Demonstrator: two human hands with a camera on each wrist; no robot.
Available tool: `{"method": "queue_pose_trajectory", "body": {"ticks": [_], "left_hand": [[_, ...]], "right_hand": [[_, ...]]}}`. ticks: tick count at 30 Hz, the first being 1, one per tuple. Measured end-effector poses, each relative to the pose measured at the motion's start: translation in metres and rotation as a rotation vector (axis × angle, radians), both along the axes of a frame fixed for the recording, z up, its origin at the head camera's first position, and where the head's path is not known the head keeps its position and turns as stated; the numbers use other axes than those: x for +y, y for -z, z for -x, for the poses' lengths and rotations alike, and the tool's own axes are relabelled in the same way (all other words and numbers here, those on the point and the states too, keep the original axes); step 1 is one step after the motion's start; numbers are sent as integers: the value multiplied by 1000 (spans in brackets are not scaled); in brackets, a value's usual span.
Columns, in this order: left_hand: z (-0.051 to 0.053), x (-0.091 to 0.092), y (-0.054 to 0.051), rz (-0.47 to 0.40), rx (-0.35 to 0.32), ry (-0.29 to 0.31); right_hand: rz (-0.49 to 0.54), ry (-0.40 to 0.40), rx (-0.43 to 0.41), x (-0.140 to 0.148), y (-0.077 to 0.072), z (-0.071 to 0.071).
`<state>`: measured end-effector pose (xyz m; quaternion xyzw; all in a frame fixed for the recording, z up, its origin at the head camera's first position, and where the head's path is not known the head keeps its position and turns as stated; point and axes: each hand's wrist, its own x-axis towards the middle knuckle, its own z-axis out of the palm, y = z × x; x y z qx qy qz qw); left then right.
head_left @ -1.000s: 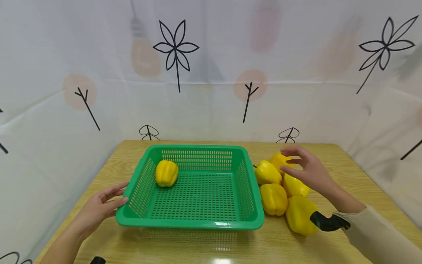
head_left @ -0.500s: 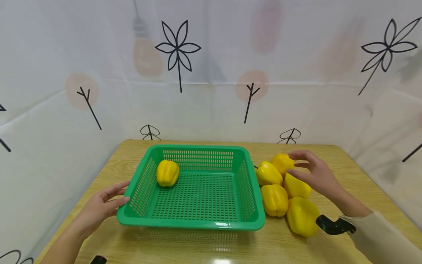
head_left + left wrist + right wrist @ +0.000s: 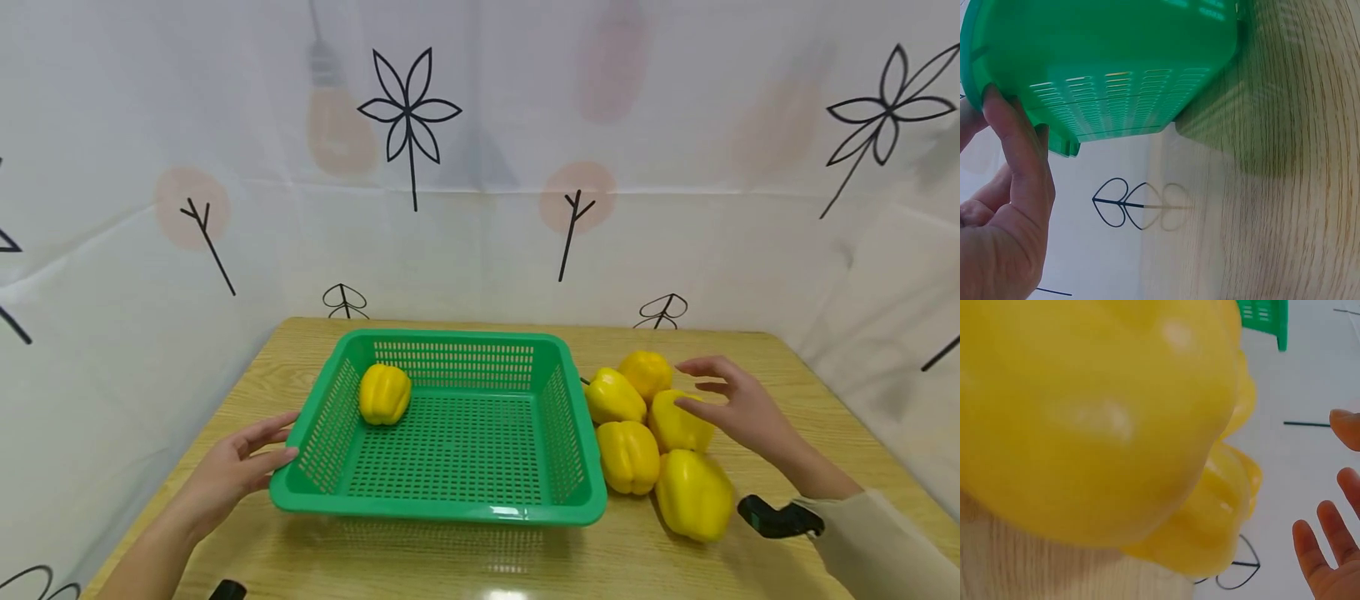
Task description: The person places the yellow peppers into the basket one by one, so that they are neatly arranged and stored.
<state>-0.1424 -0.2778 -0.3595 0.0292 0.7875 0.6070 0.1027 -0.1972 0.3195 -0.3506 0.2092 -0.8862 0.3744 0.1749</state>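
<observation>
Head view is showing the left hand [image 3: 225, 471] at the left side of a green basket [image 3: 435, 508], its thumb and fingers bending at the rim and pinching it. One yellow pepper [image 3: 385, 394] is sitting inside, near the far left corner. Five more are lying bunched on the table [image 3: 307, 350] just outside the basket's right side: a back pepper [image 3: 647, 373], a stemmed pepper [image 3: 615, 397], a middle pepper [image 3: 680, 421], a near-left pepper [image 3: 628, 457] and a near-right pepper [image 3: 695, 495].

The right hand [image 3: 738, 408] is hovering beside the bunch, thumb and fingers parted in a loose curve and holding nothing, as the right wrist view is also showing.

Because the peppers are crowding together, pressing on one could be setting its neighbours rolling, most likely the near-right one at the outer end. Their smooth, shiny skins could be slipping from a shallow fingertip hold. A black device [image 3: 780, 517] at the right cuff is hanging close to that same pepper and could be nudging it if the wrist dips. Pulling hard on the rim from one side alone could be tipping or sliding the basket.
</observation>
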Motion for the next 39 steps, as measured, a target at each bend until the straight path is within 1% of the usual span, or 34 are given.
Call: {"method": "queue_pose_trajectory", "body": {"ticks": [4,9,13,19,21,26,30,34,36,39], "left_hand": [[0,0,0,1,6,2],[-1,0,0,-5,8,4],[0,0,0,-7,7,5],[0,0,0,-13,11,12],[0,0,1,-13,12,11],[1,0,1,-5,10,3],[1,0,1,-6,12,2],[0,0,1,-9,11,7],[0,0,1,-8,9,7],[0,0,1,-7,7,5]], "right_hand": [[-39,19,-29,8,5,0],[-92,49,-94,17,10,-1],[-106,52,-143,23,15,-1],[-135,63,-177,27,19,0],[-135,60,-195,27,20,1],[-108,30,-286,29,26,4],[-118,35,-356,30,31,6],[-117,39,-425,30,32,7],[-119,38,-448,30,32,7],[-119,22,-444,30,33,9]]}}
